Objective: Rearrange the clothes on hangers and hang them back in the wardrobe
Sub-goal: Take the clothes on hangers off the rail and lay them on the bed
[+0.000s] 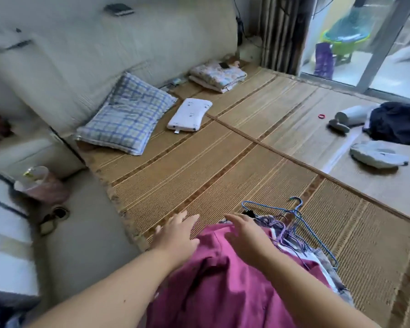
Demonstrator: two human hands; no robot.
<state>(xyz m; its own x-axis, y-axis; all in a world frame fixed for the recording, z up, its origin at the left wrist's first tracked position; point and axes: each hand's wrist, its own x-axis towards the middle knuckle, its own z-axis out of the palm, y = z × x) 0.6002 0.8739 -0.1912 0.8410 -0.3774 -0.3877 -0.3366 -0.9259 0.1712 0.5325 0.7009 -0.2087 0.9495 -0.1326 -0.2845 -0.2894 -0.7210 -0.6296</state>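
Note:
A magenta garment (225, 282) lies on the near end of the bed's woven straw mat (223, 162), on top of other patterned clothes (294, 242). Several thin wire hangers (296, 215), blue and purple, stick out from the pile on its right side. My left hand (178, 233) hovers over the garment's left edge with its fingers straight and spread. My right hand (246, 237) is over the top of the garment, fingers extended, holding nothing. No wardrobe is in view.
A checked pillow (126, 114), a white pillow (189, 114) and folded bedding (218, 75) lie near the padded headboard. A dark garment (398, 124), a grey item (379, 157) and a hair dryer (348, 117) sit at the right. Glass balcony door (365, 43) behind.

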